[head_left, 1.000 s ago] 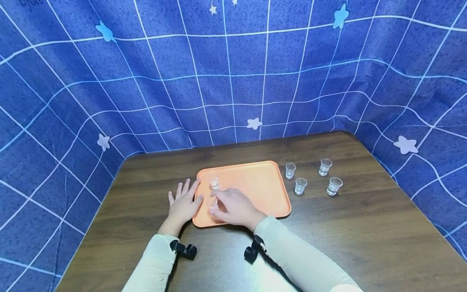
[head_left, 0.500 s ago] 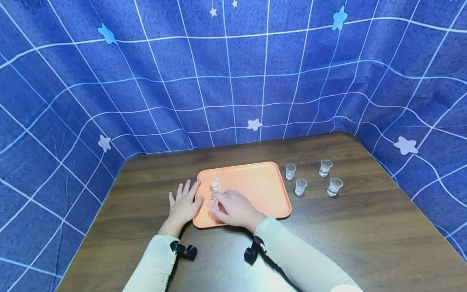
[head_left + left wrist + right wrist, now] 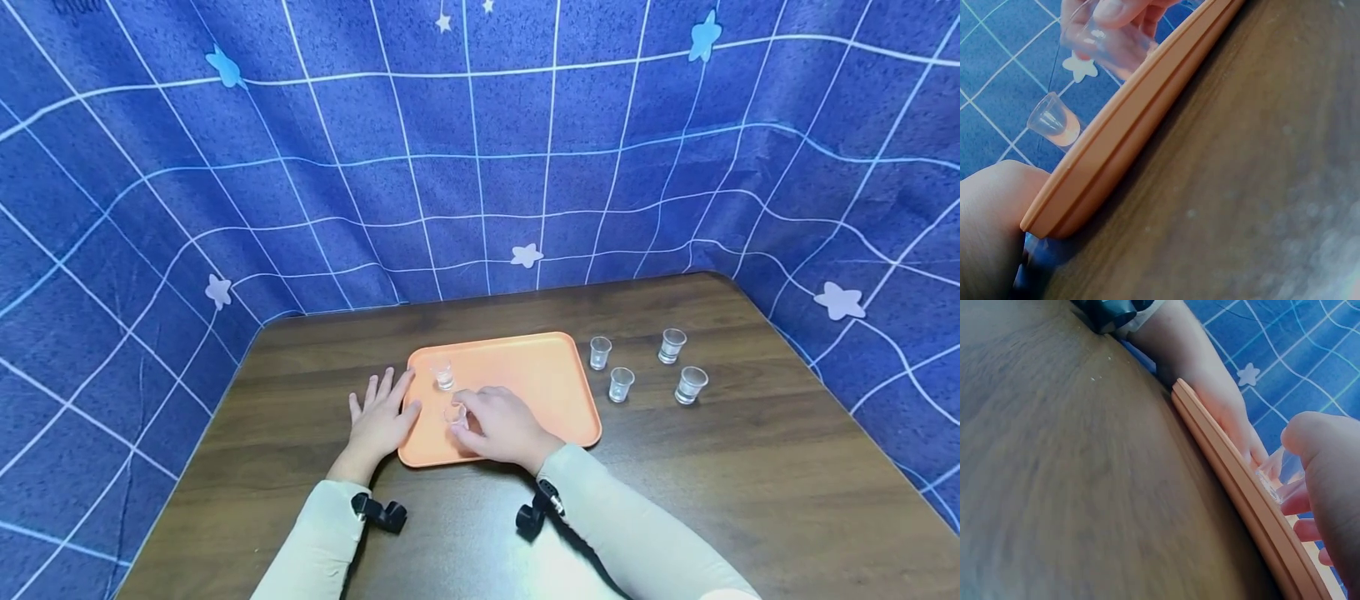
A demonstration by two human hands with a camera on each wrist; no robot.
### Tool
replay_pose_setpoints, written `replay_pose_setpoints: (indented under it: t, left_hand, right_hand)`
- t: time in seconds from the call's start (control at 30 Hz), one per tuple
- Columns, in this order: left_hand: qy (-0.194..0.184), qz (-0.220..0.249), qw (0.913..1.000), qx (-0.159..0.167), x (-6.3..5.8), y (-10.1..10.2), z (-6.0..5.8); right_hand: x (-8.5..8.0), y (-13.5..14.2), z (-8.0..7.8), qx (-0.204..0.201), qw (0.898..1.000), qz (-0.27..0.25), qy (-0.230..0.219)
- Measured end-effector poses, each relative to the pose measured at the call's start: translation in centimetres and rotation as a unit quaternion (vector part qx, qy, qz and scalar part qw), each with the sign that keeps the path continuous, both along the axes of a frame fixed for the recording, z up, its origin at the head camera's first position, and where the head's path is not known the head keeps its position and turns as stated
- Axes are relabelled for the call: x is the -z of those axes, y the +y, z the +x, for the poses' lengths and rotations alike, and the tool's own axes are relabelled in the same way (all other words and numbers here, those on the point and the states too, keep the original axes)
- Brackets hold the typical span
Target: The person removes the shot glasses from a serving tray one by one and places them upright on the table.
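Note:
My right hand (image 3: 504,427) pinches a small clear shot glass (image 3: 454,414) between thumb and fingers, over the left part of the orange tray (image 3: 536,375). In the left wrist view, the thumb lies at the rim of that shot glass (image 3: 1107,47) with other fingers behind it. A second clear shot glass (image 3: 444,375) stands upright on the tray, just beyond the held one. My left hand (image 3: 378,427) lies with spread fingers at the tray's left edge, thumb and index finger overlapping the rim.
Two shot glasses (image 3: 599,353) (image 3: 621,384) stand near the tray's right edge. Farther right are two more shot glasses (image 3: 672,345) (image 3: 691,385). The brown wooden table (image 3: 315,358) is bounded by a blue patterned curtain (image 3: 480,183) behind and at both sides.
My right hand has shifted slightly to the right over the tray, carrying the pinched shot glass along. The left hand and the other glasses have stayed in place.

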State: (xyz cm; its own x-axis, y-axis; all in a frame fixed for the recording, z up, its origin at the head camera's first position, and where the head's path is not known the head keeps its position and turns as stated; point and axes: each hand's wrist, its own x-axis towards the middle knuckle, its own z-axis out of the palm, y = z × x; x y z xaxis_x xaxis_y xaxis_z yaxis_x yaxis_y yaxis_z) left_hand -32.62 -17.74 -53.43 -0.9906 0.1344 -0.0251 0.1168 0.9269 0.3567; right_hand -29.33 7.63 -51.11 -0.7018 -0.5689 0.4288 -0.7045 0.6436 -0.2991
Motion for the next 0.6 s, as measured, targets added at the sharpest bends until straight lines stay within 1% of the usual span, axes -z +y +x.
replay_pose_setpoints:
  t: [0.33, 0.6]
  left_hand:
    - [-0.003, -0.001, 1.0000, 0.000, 0.1, -0.1, 0.0]
    - [-0.004, -0.002, 1.0000, 0.001, -0.3, 0.0, 0.2]
  right_hand:
    - [0.0, 3.0, 0.3, 0.019, 0.999, -0.018, 0.029]
    - [0.3, 5.7, 0.6, 0.042, 0.997, -0.035, 0.051]
